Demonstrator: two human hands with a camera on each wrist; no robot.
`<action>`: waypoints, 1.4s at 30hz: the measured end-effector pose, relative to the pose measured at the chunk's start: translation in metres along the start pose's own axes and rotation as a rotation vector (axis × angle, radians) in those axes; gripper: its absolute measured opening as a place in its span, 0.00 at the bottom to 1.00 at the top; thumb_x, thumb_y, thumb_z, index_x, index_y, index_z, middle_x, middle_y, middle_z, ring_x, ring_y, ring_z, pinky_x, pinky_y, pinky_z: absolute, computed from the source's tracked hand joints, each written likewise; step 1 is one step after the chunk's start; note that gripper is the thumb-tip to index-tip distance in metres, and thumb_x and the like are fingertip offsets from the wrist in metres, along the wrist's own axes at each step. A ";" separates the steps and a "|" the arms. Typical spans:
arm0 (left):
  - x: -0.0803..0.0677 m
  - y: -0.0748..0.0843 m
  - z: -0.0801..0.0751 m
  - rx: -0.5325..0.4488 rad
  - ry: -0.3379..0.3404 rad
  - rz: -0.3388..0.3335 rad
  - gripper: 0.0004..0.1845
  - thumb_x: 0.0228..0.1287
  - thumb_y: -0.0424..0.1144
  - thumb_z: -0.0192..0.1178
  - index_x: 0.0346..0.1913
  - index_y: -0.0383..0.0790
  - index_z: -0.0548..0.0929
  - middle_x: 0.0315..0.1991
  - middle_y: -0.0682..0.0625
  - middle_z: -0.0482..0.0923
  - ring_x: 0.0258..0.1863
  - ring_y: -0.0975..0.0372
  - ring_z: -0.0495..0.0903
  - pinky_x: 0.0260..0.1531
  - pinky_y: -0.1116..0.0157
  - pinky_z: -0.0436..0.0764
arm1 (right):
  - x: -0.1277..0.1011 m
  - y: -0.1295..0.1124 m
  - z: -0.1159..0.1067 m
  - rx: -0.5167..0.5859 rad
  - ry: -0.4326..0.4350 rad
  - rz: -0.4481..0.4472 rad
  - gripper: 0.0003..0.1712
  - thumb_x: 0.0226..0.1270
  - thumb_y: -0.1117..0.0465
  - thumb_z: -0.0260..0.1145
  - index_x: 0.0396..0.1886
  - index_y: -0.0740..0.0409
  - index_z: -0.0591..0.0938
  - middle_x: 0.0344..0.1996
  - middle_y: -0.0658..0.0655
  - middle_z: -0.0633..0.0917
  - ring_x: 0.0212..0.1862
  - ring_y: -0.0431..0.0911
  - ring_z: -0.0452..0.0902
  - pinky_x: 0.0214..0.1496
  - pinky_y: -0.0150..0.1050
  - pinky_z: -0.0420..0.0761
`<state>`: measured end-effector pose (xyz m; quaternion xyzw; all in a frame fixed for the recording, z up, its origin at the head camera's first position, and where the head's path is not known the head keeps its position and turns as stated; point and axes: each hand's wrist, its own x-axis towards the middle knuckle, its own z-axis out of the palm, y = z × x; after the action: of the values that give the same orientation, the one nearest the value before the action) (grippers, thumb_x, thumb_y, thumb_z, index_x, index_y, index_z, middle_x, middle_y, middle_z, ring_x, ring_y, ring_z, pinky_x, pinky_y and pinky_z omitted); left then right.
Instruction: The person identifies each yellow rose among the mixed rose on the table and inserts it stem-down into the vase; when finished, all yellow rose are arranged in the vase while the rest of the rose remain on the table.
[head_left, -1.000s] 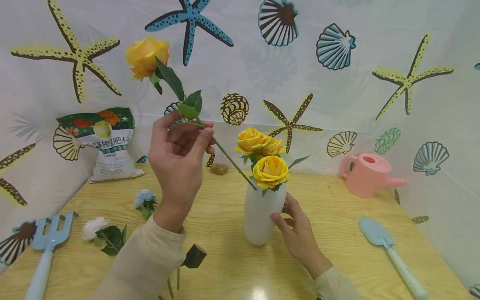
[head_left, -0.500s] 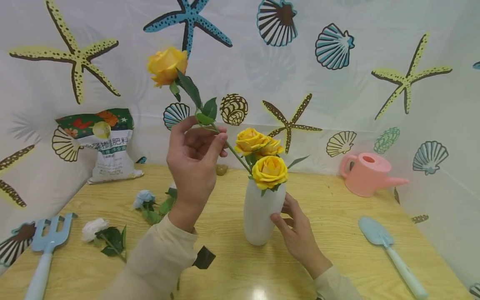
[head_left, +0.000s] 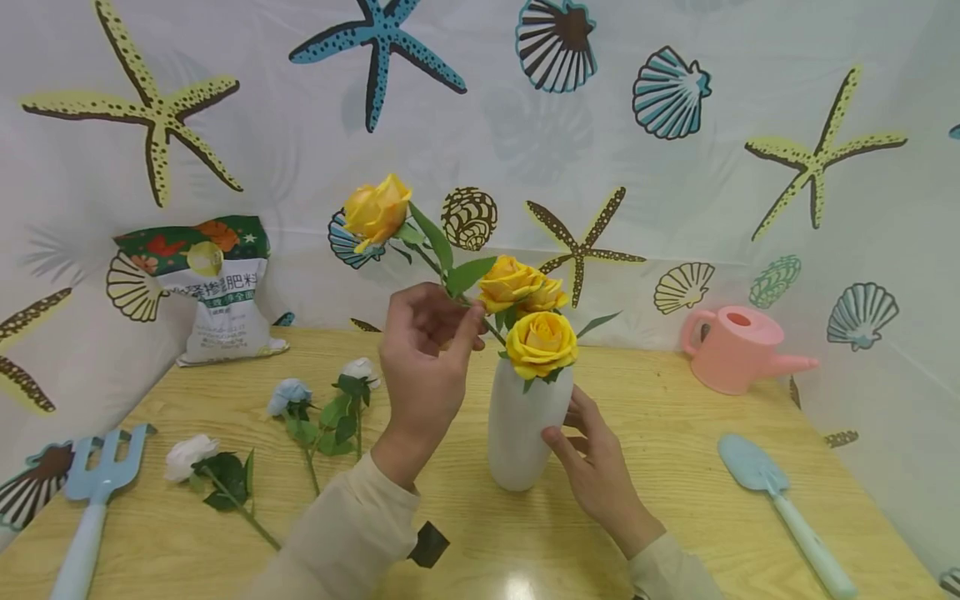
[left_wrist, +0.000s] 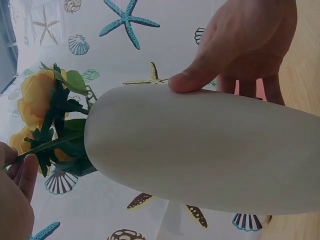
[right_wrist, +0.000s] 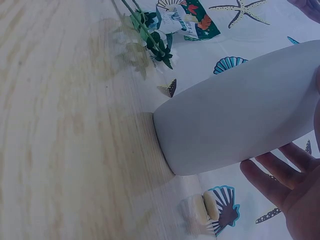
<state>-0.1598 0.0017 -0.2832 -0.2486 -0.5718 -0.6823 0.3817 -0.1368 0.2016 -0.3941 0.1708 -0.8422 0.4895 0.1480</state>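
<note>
A white vase (head_left: pixel 525 433) stands upright on the wooden table with several yellow roses (head_left: pixel 540 343) in its mouth. My left hand (head_left: pixel 423 367) pinches the green stem of another yellow rose (head_left: pixel 378 212), its bloom leaning up to the left. That stem slants down to the vase mouth, and its lower end is hidden among the flowers. In the left wrist view, thumb and fingers grip the stem (left_wrist: pixel 47 144) close to the rim. My right hand (head_left: pixel 600 475) holds the vase's right side, thumb in front and fingers behind.
Left on the table lie white roses (head_left: pixel 191 457), a blue rose (head_left: pixel 288 395) and a light-blue hand fork (head_left: pixel 93 500). A fertilizer bag (head_left: pixel 225 308) stands behind them. Rightward are a pink watering can (head_left: pixel 731 354) and a blue trowel (head_left: pixel 780 500). A printed cloth hangs behind.
My left hand has moved right and down with the rose, bringing its stem from in front of the vase to the mouth. My right hand stays on the vase.
</note>
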 end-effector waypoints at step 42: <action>-0.005 -0.013 0.003 -0.034 -0.080 -0.234 0.21 0.59 0.22 0.67 0.54 0.27 0.73 0.43 0.31 0.84 0.36 0.67 0.86 0.33 0.72 0.85 | 0.001 0.001 0.000 -0.007 -0.004 0.023 0.35 0.76 0.59 0.62 0.77 0.46 0.59 0.65 0.60 0.78 0.60 0.56 0.80 0.56 0.46 0.84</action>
<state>-0.1675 0.0060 -0.2936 -0.2138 -0.5998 -0.7214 0.2721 -0.1380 0.2020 -0.3943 0.1616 -0.8461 0.4879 0.1415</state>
